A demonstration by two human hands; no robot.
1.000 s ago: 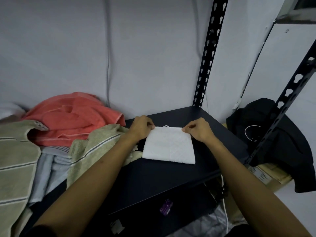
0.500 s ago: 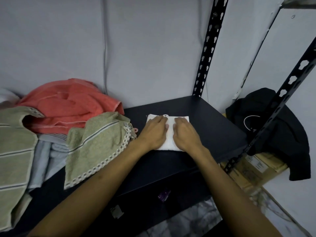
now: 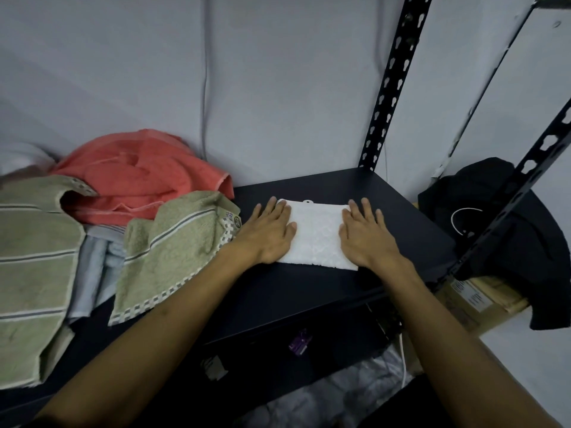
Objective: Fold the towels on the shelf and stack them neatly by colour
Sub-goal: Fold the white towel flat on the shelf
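— Where's the folded white terry towel?
— Flat on the dark metal shelf, long axis running left to right.
— Hands?
— Left hand and right hand press its ends, fingers straight.
— Any writing?
— The green striped towel has a tag, not clearly readable.

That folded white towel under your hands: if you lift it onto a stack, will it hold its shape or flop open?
The white towel is soft terry, so it will likely sag and its layers may open unless supported underneath. It looks small and thin, probably light. With the left hand and right hand flat on it, pushing it across the smooth dark shelf would probably slide it, maybe bunching the edge.
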